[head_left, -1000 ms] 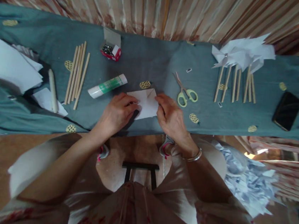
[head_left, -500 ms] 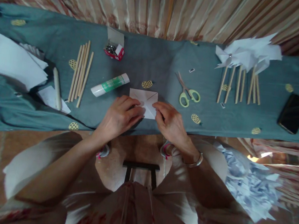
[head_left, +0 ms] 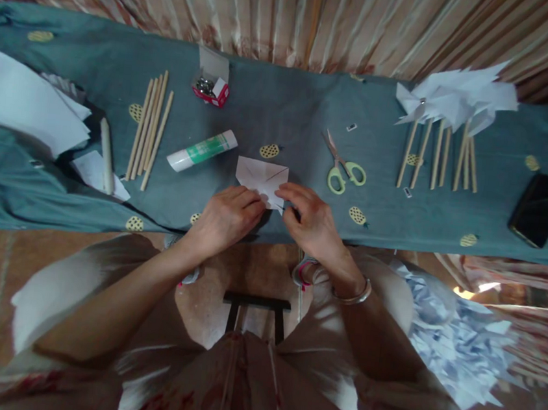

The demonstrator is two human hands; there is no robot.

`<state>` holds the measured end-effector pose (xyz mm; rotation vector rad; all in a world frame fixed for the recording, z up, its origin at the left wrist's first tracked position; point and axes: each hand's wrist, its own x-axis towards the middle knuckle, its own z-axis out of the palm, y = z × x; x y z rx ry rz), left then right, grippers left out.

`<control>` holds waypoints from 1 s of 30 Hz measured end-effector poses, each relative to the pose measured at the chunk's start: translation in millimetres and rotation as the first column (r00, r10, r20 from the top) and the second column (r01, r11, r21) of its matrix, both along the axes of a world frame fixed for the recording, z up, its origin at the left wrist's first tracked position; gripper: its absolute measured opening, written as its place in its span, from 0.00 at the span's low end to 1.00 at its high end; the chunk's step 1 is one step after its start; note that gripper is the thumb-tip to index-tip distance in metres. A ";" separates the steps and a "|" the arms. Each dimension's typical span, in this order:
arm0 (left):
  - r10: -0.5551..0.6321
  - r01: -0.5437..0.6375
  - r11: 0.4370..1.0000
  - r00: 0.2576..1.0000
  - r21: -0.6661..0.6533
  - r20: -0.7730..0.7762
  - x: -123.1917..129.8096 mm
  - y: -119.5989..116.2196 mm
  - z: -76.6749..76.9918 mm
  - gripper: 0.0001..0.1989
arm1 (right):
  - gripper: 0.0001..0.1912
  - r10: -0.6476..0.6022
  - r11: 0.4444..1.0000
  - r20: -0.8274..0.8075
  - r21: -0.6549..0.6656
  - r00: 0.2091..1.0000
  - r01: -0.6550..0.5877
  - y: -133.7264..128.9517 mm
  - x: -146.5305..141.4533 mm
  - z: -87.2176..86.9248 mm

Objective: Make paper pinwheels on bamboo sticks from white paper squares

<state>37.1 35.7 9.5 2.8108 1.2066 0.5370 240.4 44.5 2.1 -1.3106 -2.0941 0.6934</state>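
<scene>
Clock directions run from the creased white paper (head_left: pixel 261 173), twelve being away from the person; it lies on the green pineapple-print cloth (head_left: pixel 303 113) between the two hands, crease lines slanting in from its upper corners. The left hand (head_left: pixel 231 219) touches its lower edge at six o'clock, fingertips bunched together; whether they pinch the paper I cannot tell. The right hand (head_left: pixel 312 223) reaches in from four o'clock, forefinger on the right edge, thumb just beside the lower corner, the other fingers curled; whether these two pinch the edge I cannot tell; a bracelet (head_left: pixel 353 294) rings that wrist.

The glue stick (head_left: pixel 202 150) lies near the paper at ten o'clock, with loose wooden sticks (head_left: pixel 148 128) beyond it; the open small box (head_left: pixel 211 92) of metal pieces sits at eleven; the green-handled scissors (head_left: pixel 340 169) lie between two and three, blades slightly parted. Paper pinwheels (head_left: pixel 456 99) on sticks lie well apart at two; the black phone (head_left: pixel 539 210) is at three; a stack of white sheets (head_left: pixel 25 100) lies between nine and ten.
</scene>
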 end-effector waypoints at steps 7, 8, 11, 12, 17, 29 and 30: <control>0.002 0.007 0.997 0.993 -0.074 0.118 -0.9 -12.8 2.0 0.11 | 0.07 0.073 0.987 -0.115 -0.133 0.991 -0.088 -4.1 12.3 4.6; 0.003 0.009 0.996 0.991 -0.085 0.133 0.1 -14.8 2.4 0.10 | 0.05 0.074 0.985 -0.128 -0.149 0.989 -0.093 -5.2 12.5 4.1; 0.025 -0.001 0.991 0.983 -0.137 0.180 3.0 -18.8 2.0 0.09 | 0.03 0.058 0.980 -0.159 -0.178 0.986 -0.086 -8.2 11.3 1.7; 0.040 -0.008 0.987 0.978 -0.158 0.204 3.7 -19.5 1.1 0.09 | 0.03 0.047 0.981 -0.170 -0.179 0.984 -0.077 -8.9 10.5 0.9; 0.145 -0.074 0.970 0.940 -0.231 0.308 4.2 -21.6 -4.2 0.09 | 0.03 -0.018 0.987 -0.196 -0.158 0.980 -0.013 -9.2 6.1 -1.7; 0.150 -0.063 0.962 0.935 -0.265 0.322 4.8 -20.6 -5.7 0.12 | 0.05 -0.090 0.991 -0.087 -0.111 0.992 0.081 -9.4 -4.2 -0.5; 0.153 -0.066 0.962 0.933 -0.264 0.326 4.8 -20.9 -5.7 0.12 | 0.04 -0.094 0.990 -0.086 -0.112 0.992 0.084 -9.0 -4.5 -0.5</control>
